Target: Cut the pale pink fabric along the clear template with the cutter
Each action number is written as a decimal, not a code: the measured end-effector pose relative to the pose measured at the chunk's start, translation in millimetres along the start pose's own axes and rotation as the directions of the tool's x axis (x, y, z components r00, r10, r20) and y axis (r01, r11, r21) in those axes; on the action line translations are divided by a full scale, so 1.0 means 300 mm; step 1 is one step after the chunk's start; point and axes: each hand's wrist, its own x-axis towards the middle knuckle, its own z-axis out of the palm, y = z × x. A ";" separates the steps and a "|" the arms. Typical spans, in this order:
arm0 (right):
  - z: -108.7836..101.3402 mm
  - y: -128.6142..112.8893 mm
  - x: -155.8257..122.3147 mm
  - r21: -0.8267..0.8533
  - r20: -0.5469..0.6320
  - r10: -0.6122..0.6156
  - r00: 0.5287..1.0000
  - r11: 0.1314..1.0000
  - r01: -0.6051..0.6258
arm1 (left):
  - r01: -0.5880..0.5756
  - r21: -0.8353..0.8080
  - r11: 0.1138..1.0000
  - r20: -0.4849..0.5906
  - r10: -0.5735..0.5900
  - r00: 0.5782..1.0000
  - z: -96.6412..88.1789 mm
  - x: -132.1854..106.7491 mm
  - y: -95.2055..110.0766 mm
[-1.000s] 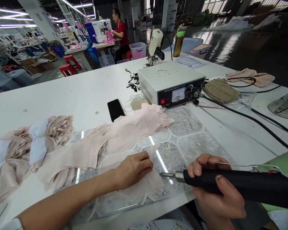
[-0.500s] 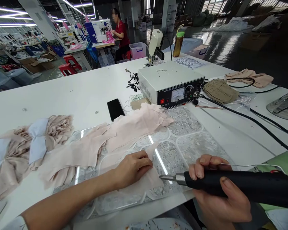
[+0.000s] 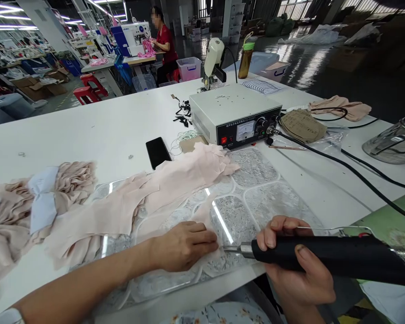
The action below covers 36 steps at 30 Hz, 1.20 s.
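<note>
Head view: right hand holds tool; bottle looks brown inside.

The pink cloth looks thin and matt, the patterned mat glossy. The tool tip is shiny metal.

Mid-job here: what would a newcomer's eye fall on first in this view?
Probably the long black tool gripped in the right hand, its metal tip close beside the left hand, which rests on thin pink fabric. Next comes the boxy control unit on the white table beyond the hands, then the dark phone left of it.
</note>
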 end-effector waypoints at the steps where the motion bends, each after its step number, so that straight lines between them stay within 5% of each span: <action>1: -0.004 -0.001 -0.003 -0.003 -0.003 -0.007 1.000 1.000 0.007 | -0.004 0.035 0.999 0.021 0.003 1.000 -0.001 -0.001 -0.003; 24: -0.020 -0.029 -0.033 -0.043 -0.017 -0.030 0.999 0.999 0.029 | -0.198 0.332 0.922 0.026 0.201 0.979 -0.011 0.000 -0.013; 36: -0.038 -0.044 -0.053 -0.055 -0.018 -0.009 1.000 0.998 0.008 | -0.182 0.357 0.916 0.032 0.183 0.983 -0.011 0.011 0.000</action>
